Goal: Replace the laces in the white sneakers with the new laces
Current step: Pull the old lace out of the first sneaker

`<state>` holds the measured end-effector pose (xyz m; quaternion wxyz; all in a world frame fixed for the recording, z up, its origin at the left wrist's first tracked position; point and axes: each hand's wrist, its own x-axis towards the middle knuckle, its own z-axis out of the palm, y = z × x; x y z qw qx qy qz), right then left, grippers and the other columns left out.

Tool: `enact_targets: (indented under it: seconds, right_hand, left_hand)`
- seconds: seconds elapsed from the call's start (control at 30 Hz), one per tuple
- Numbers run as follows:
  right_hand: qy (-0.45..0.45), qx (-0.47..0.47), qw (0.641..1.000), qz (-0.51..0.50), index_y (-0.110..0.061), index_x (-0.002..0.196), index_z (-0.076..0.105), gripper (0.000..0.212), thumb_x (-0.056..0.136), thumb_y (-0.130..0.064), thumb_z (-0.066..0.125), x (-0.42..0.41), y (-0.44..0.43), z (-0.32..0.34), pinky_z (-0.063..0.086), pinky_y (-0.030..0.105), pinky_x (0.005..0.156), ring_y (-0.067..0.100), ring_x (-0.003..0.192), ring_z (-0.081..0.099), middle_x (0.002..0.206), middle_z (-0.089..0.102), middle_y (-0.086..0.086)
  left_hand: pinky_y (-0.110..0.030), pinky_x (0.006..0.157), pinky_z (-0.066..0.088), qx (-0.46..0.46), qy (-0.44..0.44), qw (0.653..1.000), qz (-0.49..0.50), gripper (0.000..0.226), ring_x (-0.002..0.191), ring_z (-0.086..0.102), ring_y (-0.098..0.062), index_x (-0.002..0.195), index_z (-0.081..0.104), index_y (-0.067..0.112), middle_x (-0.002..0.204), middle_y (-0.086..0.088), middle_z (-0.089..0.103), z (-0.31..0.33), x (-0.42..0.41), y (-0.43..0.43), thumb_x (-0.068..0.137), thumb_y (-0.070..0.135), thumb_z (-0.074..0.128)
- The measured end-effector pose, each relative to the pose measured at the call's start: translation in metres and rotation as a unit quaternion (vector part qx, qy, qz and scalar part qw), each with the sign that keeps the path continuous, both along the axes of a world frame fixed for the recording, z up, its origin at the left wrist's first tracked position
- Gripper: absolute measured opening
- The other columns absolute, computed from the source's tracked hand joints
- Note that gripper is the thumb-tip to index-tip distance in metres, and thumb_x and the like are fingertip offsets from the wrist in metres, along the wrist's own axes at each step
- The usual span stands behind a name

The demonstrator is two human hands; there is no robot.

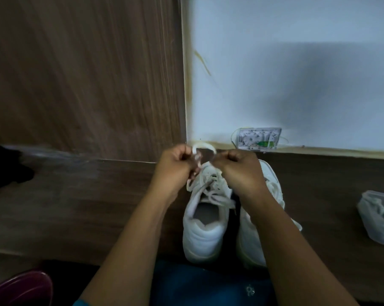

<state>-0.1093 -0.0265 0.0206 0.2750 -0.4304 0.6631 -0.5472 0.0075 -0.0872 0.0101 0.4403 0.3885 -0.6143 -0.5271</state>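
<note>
The single head-worn camera looks steeply down from close above onto the wooden table (76, 206) against the wall (297, 62).

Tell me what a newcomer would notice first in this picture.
Both fists meet at the centre: the left hand and right hand pinch a white lace looped between them. Right under them stand two white sneakers, side by side on the wooden surface. A clear bag of laces lies at the right edge.

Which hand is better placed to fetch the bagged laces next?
Probably the right hand. The bag of laces lies to the right of the sneakers; the left hand would have to cross over both. Each hand pinches the lace, so it must let go first.
</note>
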Motion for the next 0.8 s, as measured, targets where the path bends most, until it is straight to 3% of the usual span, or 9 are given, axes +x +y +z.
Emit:
enact_targets:
  seconds: [0.13,0.17,0.3,0.37,0.43,0.53,0.63,0.77,0.8]
  right_hand:
    - [0.252,0.025,0.963,0.096,-0.013,0.070,0.073,0.007,0.076,-0.017,0.072,0.004,0.001,-0.010,0.043,0.026,0.065,0.018,0.066,0.063,0.066,0.067,0.005]
    - [0.250,-0.003,0.965,0.079,-0.012,0.069,0.072,0.009,0.078,-0.014,0.071,0.006,-0.001,-0.011,0.044,0.026,0.064,0.017,0.062,0.061,0.063,0.066,0.004]
    - [-0.020,-0.111,0.993,-0.020,-0.013,0.060,0.066,0.022,0.081,-0.009,0.070,0.004,-0.008,-0.006,0.054,0.045,0.066,0.015,0.054,0.057,0.054,0.062,0.003]
    - [-0.017,-0.101,0.993,-0.051,-0.016,0.058,0.065,0.023,0.080,-0.012,0.070,0.003,-0.009,-0.006,0.055,0.048,0.068,0.016,0.055,0.058,0.056,0.062,0.003]
    - [0.015,-0.062,0.998,-0.025,-0.020,0.063,0.066,0.013,0.076,-0.020,0.070,0.002,-0.005,-0.004,0.055,0.041,0.071,0.016,0.064,0.061,0.064,0.066,0.000]
    - [0.183,0.051,0.975,0.118,-0.016,0.068,0.070,0.008,0.075,-0.013,0.069,0.004,0.000,-0.007,0.042,0.018,0.063,0.013,0.067,0.058,0.069,0.066,0.004]
    - [0.315,0.008,0.944,0.097,-0.009,0.067,0.068,0.013,0.080,-0.008,0.065,0.007,-0.003,-0.011,0.039,0.025,0.061,0.015,0.063,0.054,0.063,0.059,0.003]
    - [-0.021,-0.115,0.993,-0.020,-0.010,0.063,0.061,0.025,0.087,-0.003,0.062,0.005,-0.008,-0.005,0.056,0.035,0.064,0.014,0.055,0.061,0.060,0.062,0.006]
    - [-0.027,-0.104,0.994,-0.022,-0.011,0.062,0.060,0.025,0.087,-0.006,0.062,0.005,-0.008,-0.005,0.058,0.040,0.067,0.014,0.055,0.063,0.059,0.063,0.004]
  left_hand:
    - [-0.015,0.041,0.037,-0.037,0.062,0.997,-0.025,0.021,0.042,0.047,-0.003,0.072,0.060,0.008,0.048,0.005,0.056,0.020,-0.013,0.004,0.089,-0.004,0.056]
    - [-0.015,0.043,0.038,-0.032,0.051,0.998,-0.025,0.021,0.045,0.049,-0.003,0.072,0.061,0.011,0.052,0.006,0.058,0.016,-0.012,0.004,0.089,-0.001,0.056]
    - [-0.021,0.046,0.034,0.081,-0.040,0.991,-0.096,0.021,0.051,0.046,-0.010,0.074,0.062,0.012,0.061,-0.003,0.053,-0.007,0.003,0.005,0.089,0.001,0.052]
    - [-0.018,0.046,0.037,0.056,-0.078,0.988,-0.123,0.020,0.047,0.045,-0.007,0.072,0.062,0.007,0.057,-0.003,0.053,-0.009,0.004,0.010,0.088,-0.003,0.055]
    - [-0.016,0.046,0.041,0.039,0.008,0.996,-0.076,0.025,0.047,0.048,-0.006,0.070,0.061,0.006,0.055,0.000,0.057,0.001,0.002,0.009,0.091,-0.003,0.051]
    - [-0.016,0.047,0.042,0.027,0.133,0.990,-0.042,0.029,0.050,0.049,-0.006,0.071,0.062,0.007,0.061,-0.001,0.060,0.020,-0.001,0.004,0.095,0.001,0.046]
    - [-0.019,0.049,0.040,0.033,0.088,0.994,-0.051,0.024,0.051,0.048,-0.008,0.078,0.065,0.012,0.060,-0.001,0.058,0.013,-0.003,0.006,0.093,0.002,0.050]
    - [-0.021,0.051,0.037,0.083,-0.066,0.989,-0.100,0.032,0.059,0.048,-0.012,0.080,0.064,0.012,0.069,-0.002,0.057,-0.011,0.009,0.007,0.080,-0.014,0.047]
    - [-0.020,0.053,0.039,0.063,-0.107,0.984,-0.128,0.029,0.060,0.049,-0.010,0.079,0.065,0.011,0.070,-0.002,0.058,-0.014,0.010,0.009,0.081,-0.013,0.050]
